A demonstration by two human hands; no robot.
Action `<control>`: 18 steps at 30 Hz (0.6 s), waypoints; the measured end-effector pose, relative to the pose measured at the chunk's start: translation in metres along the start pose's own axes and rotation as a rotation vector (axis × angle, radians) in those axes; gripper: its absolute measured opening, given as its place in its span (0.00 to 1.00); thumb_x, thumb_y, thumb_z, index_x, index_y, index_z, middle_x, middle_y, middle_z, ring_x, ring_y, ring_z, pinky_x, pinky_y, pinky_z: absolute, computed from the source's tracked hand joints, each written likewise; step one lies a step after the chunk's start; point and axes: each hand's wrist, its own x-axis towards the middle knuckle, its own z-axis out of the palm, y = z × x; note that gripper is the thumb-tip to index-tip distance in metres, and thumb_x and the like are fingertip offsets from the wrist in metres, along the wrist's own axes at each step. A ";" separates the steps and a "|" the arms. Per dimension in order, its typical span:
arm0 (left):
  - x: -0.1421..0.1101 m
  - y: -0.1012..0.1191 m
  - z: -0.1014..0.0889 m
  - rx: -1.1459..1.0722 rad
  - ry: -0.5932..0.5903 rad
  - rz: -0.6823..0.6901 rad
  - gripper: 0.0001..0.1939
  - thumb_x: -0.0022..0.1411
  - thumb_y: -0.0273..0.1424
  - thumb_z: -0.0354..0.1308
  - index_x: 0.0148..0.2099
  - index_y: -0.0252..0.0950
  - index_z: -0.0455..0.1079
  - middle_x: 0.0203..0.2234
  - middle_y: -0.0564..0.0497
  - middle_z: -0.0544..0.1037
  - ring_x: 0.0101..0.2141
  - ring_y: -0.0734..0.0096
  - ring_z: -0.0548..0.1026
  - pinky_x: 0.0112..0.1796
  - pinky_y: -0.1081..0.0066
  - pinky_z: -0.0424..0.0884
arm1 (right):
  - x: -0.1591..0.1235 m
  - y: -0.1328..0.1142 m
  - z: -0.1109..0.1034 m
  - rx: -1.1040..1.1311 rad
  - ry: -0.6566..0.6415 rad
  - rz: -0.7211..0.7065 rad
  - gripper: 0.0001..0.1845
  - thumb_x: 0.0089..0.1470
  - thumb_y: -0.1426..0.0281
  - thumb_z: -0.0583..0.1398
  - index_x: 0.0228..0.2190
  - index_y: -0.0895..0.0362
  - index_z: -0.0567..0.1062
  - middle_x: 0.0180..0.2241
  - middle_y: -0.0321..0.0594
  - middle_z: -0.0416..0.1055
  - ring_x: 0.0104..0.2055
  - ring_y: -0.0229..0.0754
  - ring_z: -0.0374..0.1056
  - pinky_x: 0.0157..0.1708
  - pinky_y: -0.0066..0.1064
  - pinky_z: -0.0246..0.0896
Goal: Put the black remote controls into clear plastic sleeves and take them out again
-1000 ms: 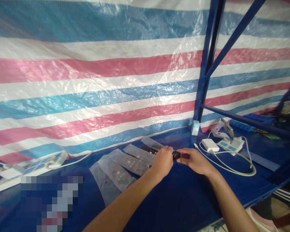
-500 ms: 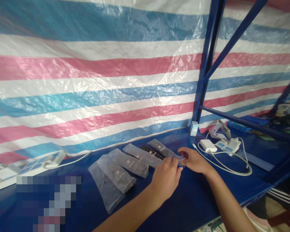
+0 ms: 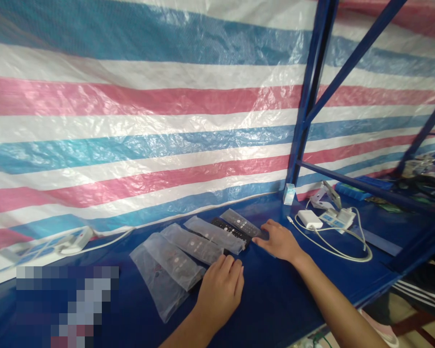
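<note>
Several black remote controls in clear plastic bags [image 3: 192, 244] lie side by side on a blue bench [image 3: 275, 299]. One bare black remote [image 3: 231, 230] lies among them. My right hand [image 3: 280, 240] rests at the near end of the rightmost bagged remote [image 3: 241, 223], fingers touching it. My left hand [image 3: 220, 289] lies palm down on the bench, fingers stretched toward the ends of the middle bags, holding nothing.
A striped plastic tarp [image 3: 148, 121] hangs behind the bench. Blue metal shelf posts [image 3: 308, 92] stand at the right. A white charger with cable [image 3: 311, 219], a power strip [image 3: 333, 217] and a small box [image 3: 289, 194] lie to the right. Another power strip [image 3: 72, 241] sits left.
Both hands were pinching one remote's end; then they drew a bag over it. Now it lies bagged on the bench, my left hand has drawn back toward me and left.
</note>
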 end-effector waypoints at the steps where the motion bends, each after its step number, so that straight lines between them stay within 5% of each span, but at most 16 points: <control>1: 0.000 0.000 0.000 -0.006 0.012 0.005 0.13 0.65 0.26 0.45 0.38 0.36 0.71 0.29 0.49 0.74 0.32 0.67 0.73 0.35 0.66 0.73 | 0.001 -0.002 0.000 -0.038 0.000 0.003 0.18 0.54 0.57 0.58 0.36 0.59 0.76 0.39 0.47 0.71 0.43 0.49 0.70 0.40 0.34 0.61; 8: -0.001 0.000 0.000 0.010 0.058 0.009 0.13 0.65 0.25 0.45 0.41 0.35 0.71 0.31 0.48 0.76 0.33 0.66 0.73 0.39 0.64 0.72 | 0.014 -0.005 0.000 -0.144 0.035 0.068 0.16 0.52 0.58 0.60 0.33 0.58 0.78 0.38 0.47 0.73 0.44 0.48 0.70 0.41 0.33 0.62; 18: 0.001 -0.004 0.001 0.046 0.051 -0.006 0.14 0.66 0.25 0.44 0.40 0.36 0.72 0.32 0.47 0.76 0.34 0.66 0.73 0.39 0.65 0.72 | 0.047 0.038 -0.008 -0.171 0.108 0.280 0.18 0.54 0.58 0.57 0.32 0.60 0.79 0.39 0.52 0.73 0.42 0.51 0.71 0.37 0.36 0.63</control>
